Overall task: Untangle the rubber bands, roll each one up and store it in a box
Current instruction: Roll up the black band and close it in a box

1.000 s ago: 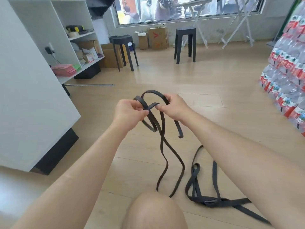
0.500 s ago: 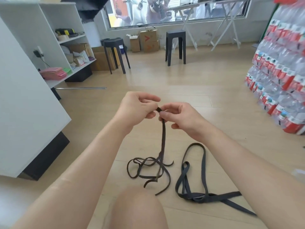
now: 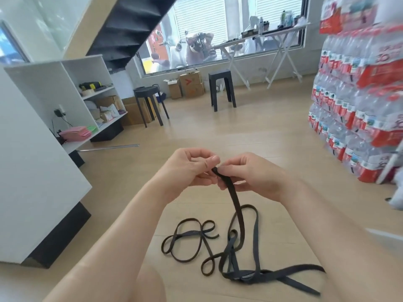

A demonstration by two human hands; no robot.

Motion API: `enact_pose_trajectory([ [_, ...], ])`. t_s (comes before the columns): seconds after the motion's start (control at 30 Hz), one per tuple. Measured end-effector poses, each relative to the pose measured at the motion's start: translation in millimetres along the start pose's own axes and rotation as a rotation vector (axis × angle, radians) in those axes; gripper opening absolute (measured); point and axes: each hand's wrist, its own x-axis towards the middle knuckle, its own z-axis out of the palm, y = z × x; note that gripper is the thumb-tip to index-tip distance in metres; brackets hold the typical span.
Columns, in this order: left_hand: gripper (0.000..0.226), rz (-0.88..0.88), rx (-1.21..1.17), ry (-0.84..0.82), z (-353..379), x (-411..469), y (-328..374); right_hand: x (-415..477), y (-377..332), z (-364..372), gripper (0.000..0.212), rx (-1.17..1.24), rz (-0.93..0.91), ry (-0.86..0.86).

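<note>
A long black rubber band hangs from my hands down to the wooden floor, where its lower part lies in loose loops. My left hand and my right hand meet in front of me, and both pinch the band's top end between thumb and fingers. A second, wider dark band lies tangled on the floor to the right, partly hidden by my right forearm. No storage box shows in the view.
A white shelf unit stands close on the left. Stacked packs of water bottles rise on the right. Two black stools and cardboard boxes stand further back. My knee is at the bottom.
The loops I held up a second ago have dropped to the floor. Both hands now pinch only the band's end, and my head has tilted up.
</note>
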Motion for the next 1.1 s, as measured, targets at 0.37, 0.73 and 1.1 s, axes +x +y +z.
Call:
enact_pose_trajectory([
  [0.37, 0.009, 0.069, 0.021, 0.214, 14, 26, -31, 6, 18, 15, 0.018, 0.029, 0.113, 0.286],
  [0.73, 0.009, -0.065, -0.041, 0.181, -15, 38, -79, 37, 47, 36, 0.016, 0.221, 0.259, 0.137],
  [1.1, 0.013, -0.002, -0.029, 0.249, -20, 46, -79, 60, 57, 41, 0.029, 0.427, 0.208, 0.215],
])
